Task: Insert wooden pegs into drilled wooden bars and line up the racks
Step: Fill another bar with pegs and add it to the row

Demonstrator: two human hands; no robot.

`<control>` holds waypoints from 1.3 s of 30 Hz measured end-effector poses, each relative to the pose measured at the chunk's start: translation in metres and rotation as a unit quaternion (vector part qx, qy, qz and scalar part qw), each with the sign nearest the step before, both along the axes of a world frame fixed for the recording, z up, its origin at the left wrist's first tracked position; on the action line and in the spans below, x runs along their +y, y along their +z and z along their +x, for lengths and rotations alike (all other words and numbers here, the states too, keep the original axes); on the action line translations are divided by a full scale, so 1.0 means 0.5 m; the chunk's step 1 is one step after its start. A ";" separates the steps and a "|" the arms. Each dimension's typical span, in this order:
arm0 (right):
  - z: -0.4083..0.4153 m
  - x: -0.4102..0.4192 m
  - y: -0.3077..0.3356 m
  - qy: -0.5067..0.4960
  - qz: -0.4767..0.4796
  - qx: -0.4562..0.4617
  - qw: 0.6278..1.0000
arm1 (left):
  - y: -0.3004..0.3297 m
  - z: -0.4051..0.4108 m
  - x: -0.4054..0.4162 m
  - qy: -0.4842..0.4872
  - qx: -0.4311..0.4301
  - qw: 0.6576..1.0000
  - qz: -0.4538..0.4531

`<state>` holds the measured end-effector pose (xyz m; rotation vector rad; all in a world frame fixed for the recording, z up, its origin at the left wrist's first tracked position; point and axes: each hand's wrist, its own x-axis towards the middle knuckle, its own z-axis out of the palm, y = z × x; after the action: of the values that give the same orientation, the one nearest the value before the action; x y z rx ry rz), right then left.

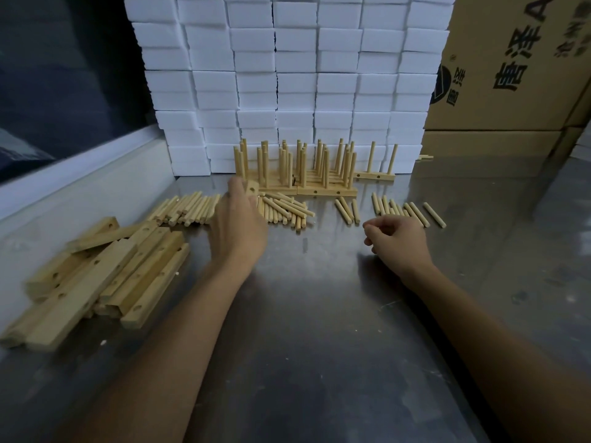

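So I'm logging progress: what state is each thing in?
Left hand: grips a drilled wooden bar.
Right hand: loosely curled, holding nothing.
Pegged wooden racks: upright, lined up.
Loose wooden pegs: lying flat.
Undone drilled bars: piled.

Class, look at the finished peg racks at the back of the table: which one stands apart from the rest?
The rightmost rack, with just two upright pegs showing. It sits farther back and off to the right, while the other racks are packed tightly together.

Small factory packing bench, steel table (319, 314), white boxes (287, 75) stacked along its far edge, printed cartons (511, 75) at the far right corner
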<state>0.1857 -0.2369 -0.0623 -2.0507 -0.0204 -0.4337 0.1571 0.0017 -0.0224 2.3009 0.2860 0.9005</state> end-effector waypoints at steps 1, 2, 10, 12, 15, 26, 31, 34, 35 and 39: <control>0.000 0.000 0.000 0.000 -0.002 0.000 1.000 | -0.002 0.002 -0.006 -0.047 0.026 0.994 -0.095; 0.001 0.000 0.000 0.000 -0.003 -0.002 1.000 | -0.003 0.002 -0.012 -0.091 0.047 0.977 -0.189; 0.004 -0.002 -0.004 0.000 -0.008 -0.006 1.000 | -0.003 -0.015 -0.030 -0.241 0.117 0.833 -0.485; 0.003 -0.002 -0.004 0.001 -0.009 0.000 1.000 | -0.004 -0.016 -0.032 -0.265 0.136 0.787 -0.540; 0.003 -0.002 -0.003 0.000 -0.012 0.003 1.000 | -0.007 -0.015 -0.034 -0.288 0.148 0.756 -0.569; -0.008 0.004 0.003 0.009 -0.040 0.019 0.999 | -0.013 -0.001 -0.017 -0.307 0.131 0.684 -0.649; -0.011 0.004 0.008 0.010 -0.051 0.018 0.998 | -0.025 -0.003 -0.004 -0.301 0.136 0.725 -0.605; -0.016 0.011 0.013 0.018 -0.081 0.013 0.996 | -0.027 -0.002 -0.003 -0.309 0.127 0.736 -0.589; -0.018 0.014 0.016 0.023 -0.097 0.011 0.995 | -0.029 0.000 -0.004 -0.306 0.124 0.741 -0.585; -0.020 0.043 0.024 0.049 -0.143 -0.008 0.988 | -0.037 0.005 -0.005 -0.305 0.117 0.725 -0.606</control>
<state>0.1756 -0.2152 -0.0501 -2.3163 -0.2040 -0.4048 0.1597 -0.0007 -0.0409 1.0792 0.1201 -0.0379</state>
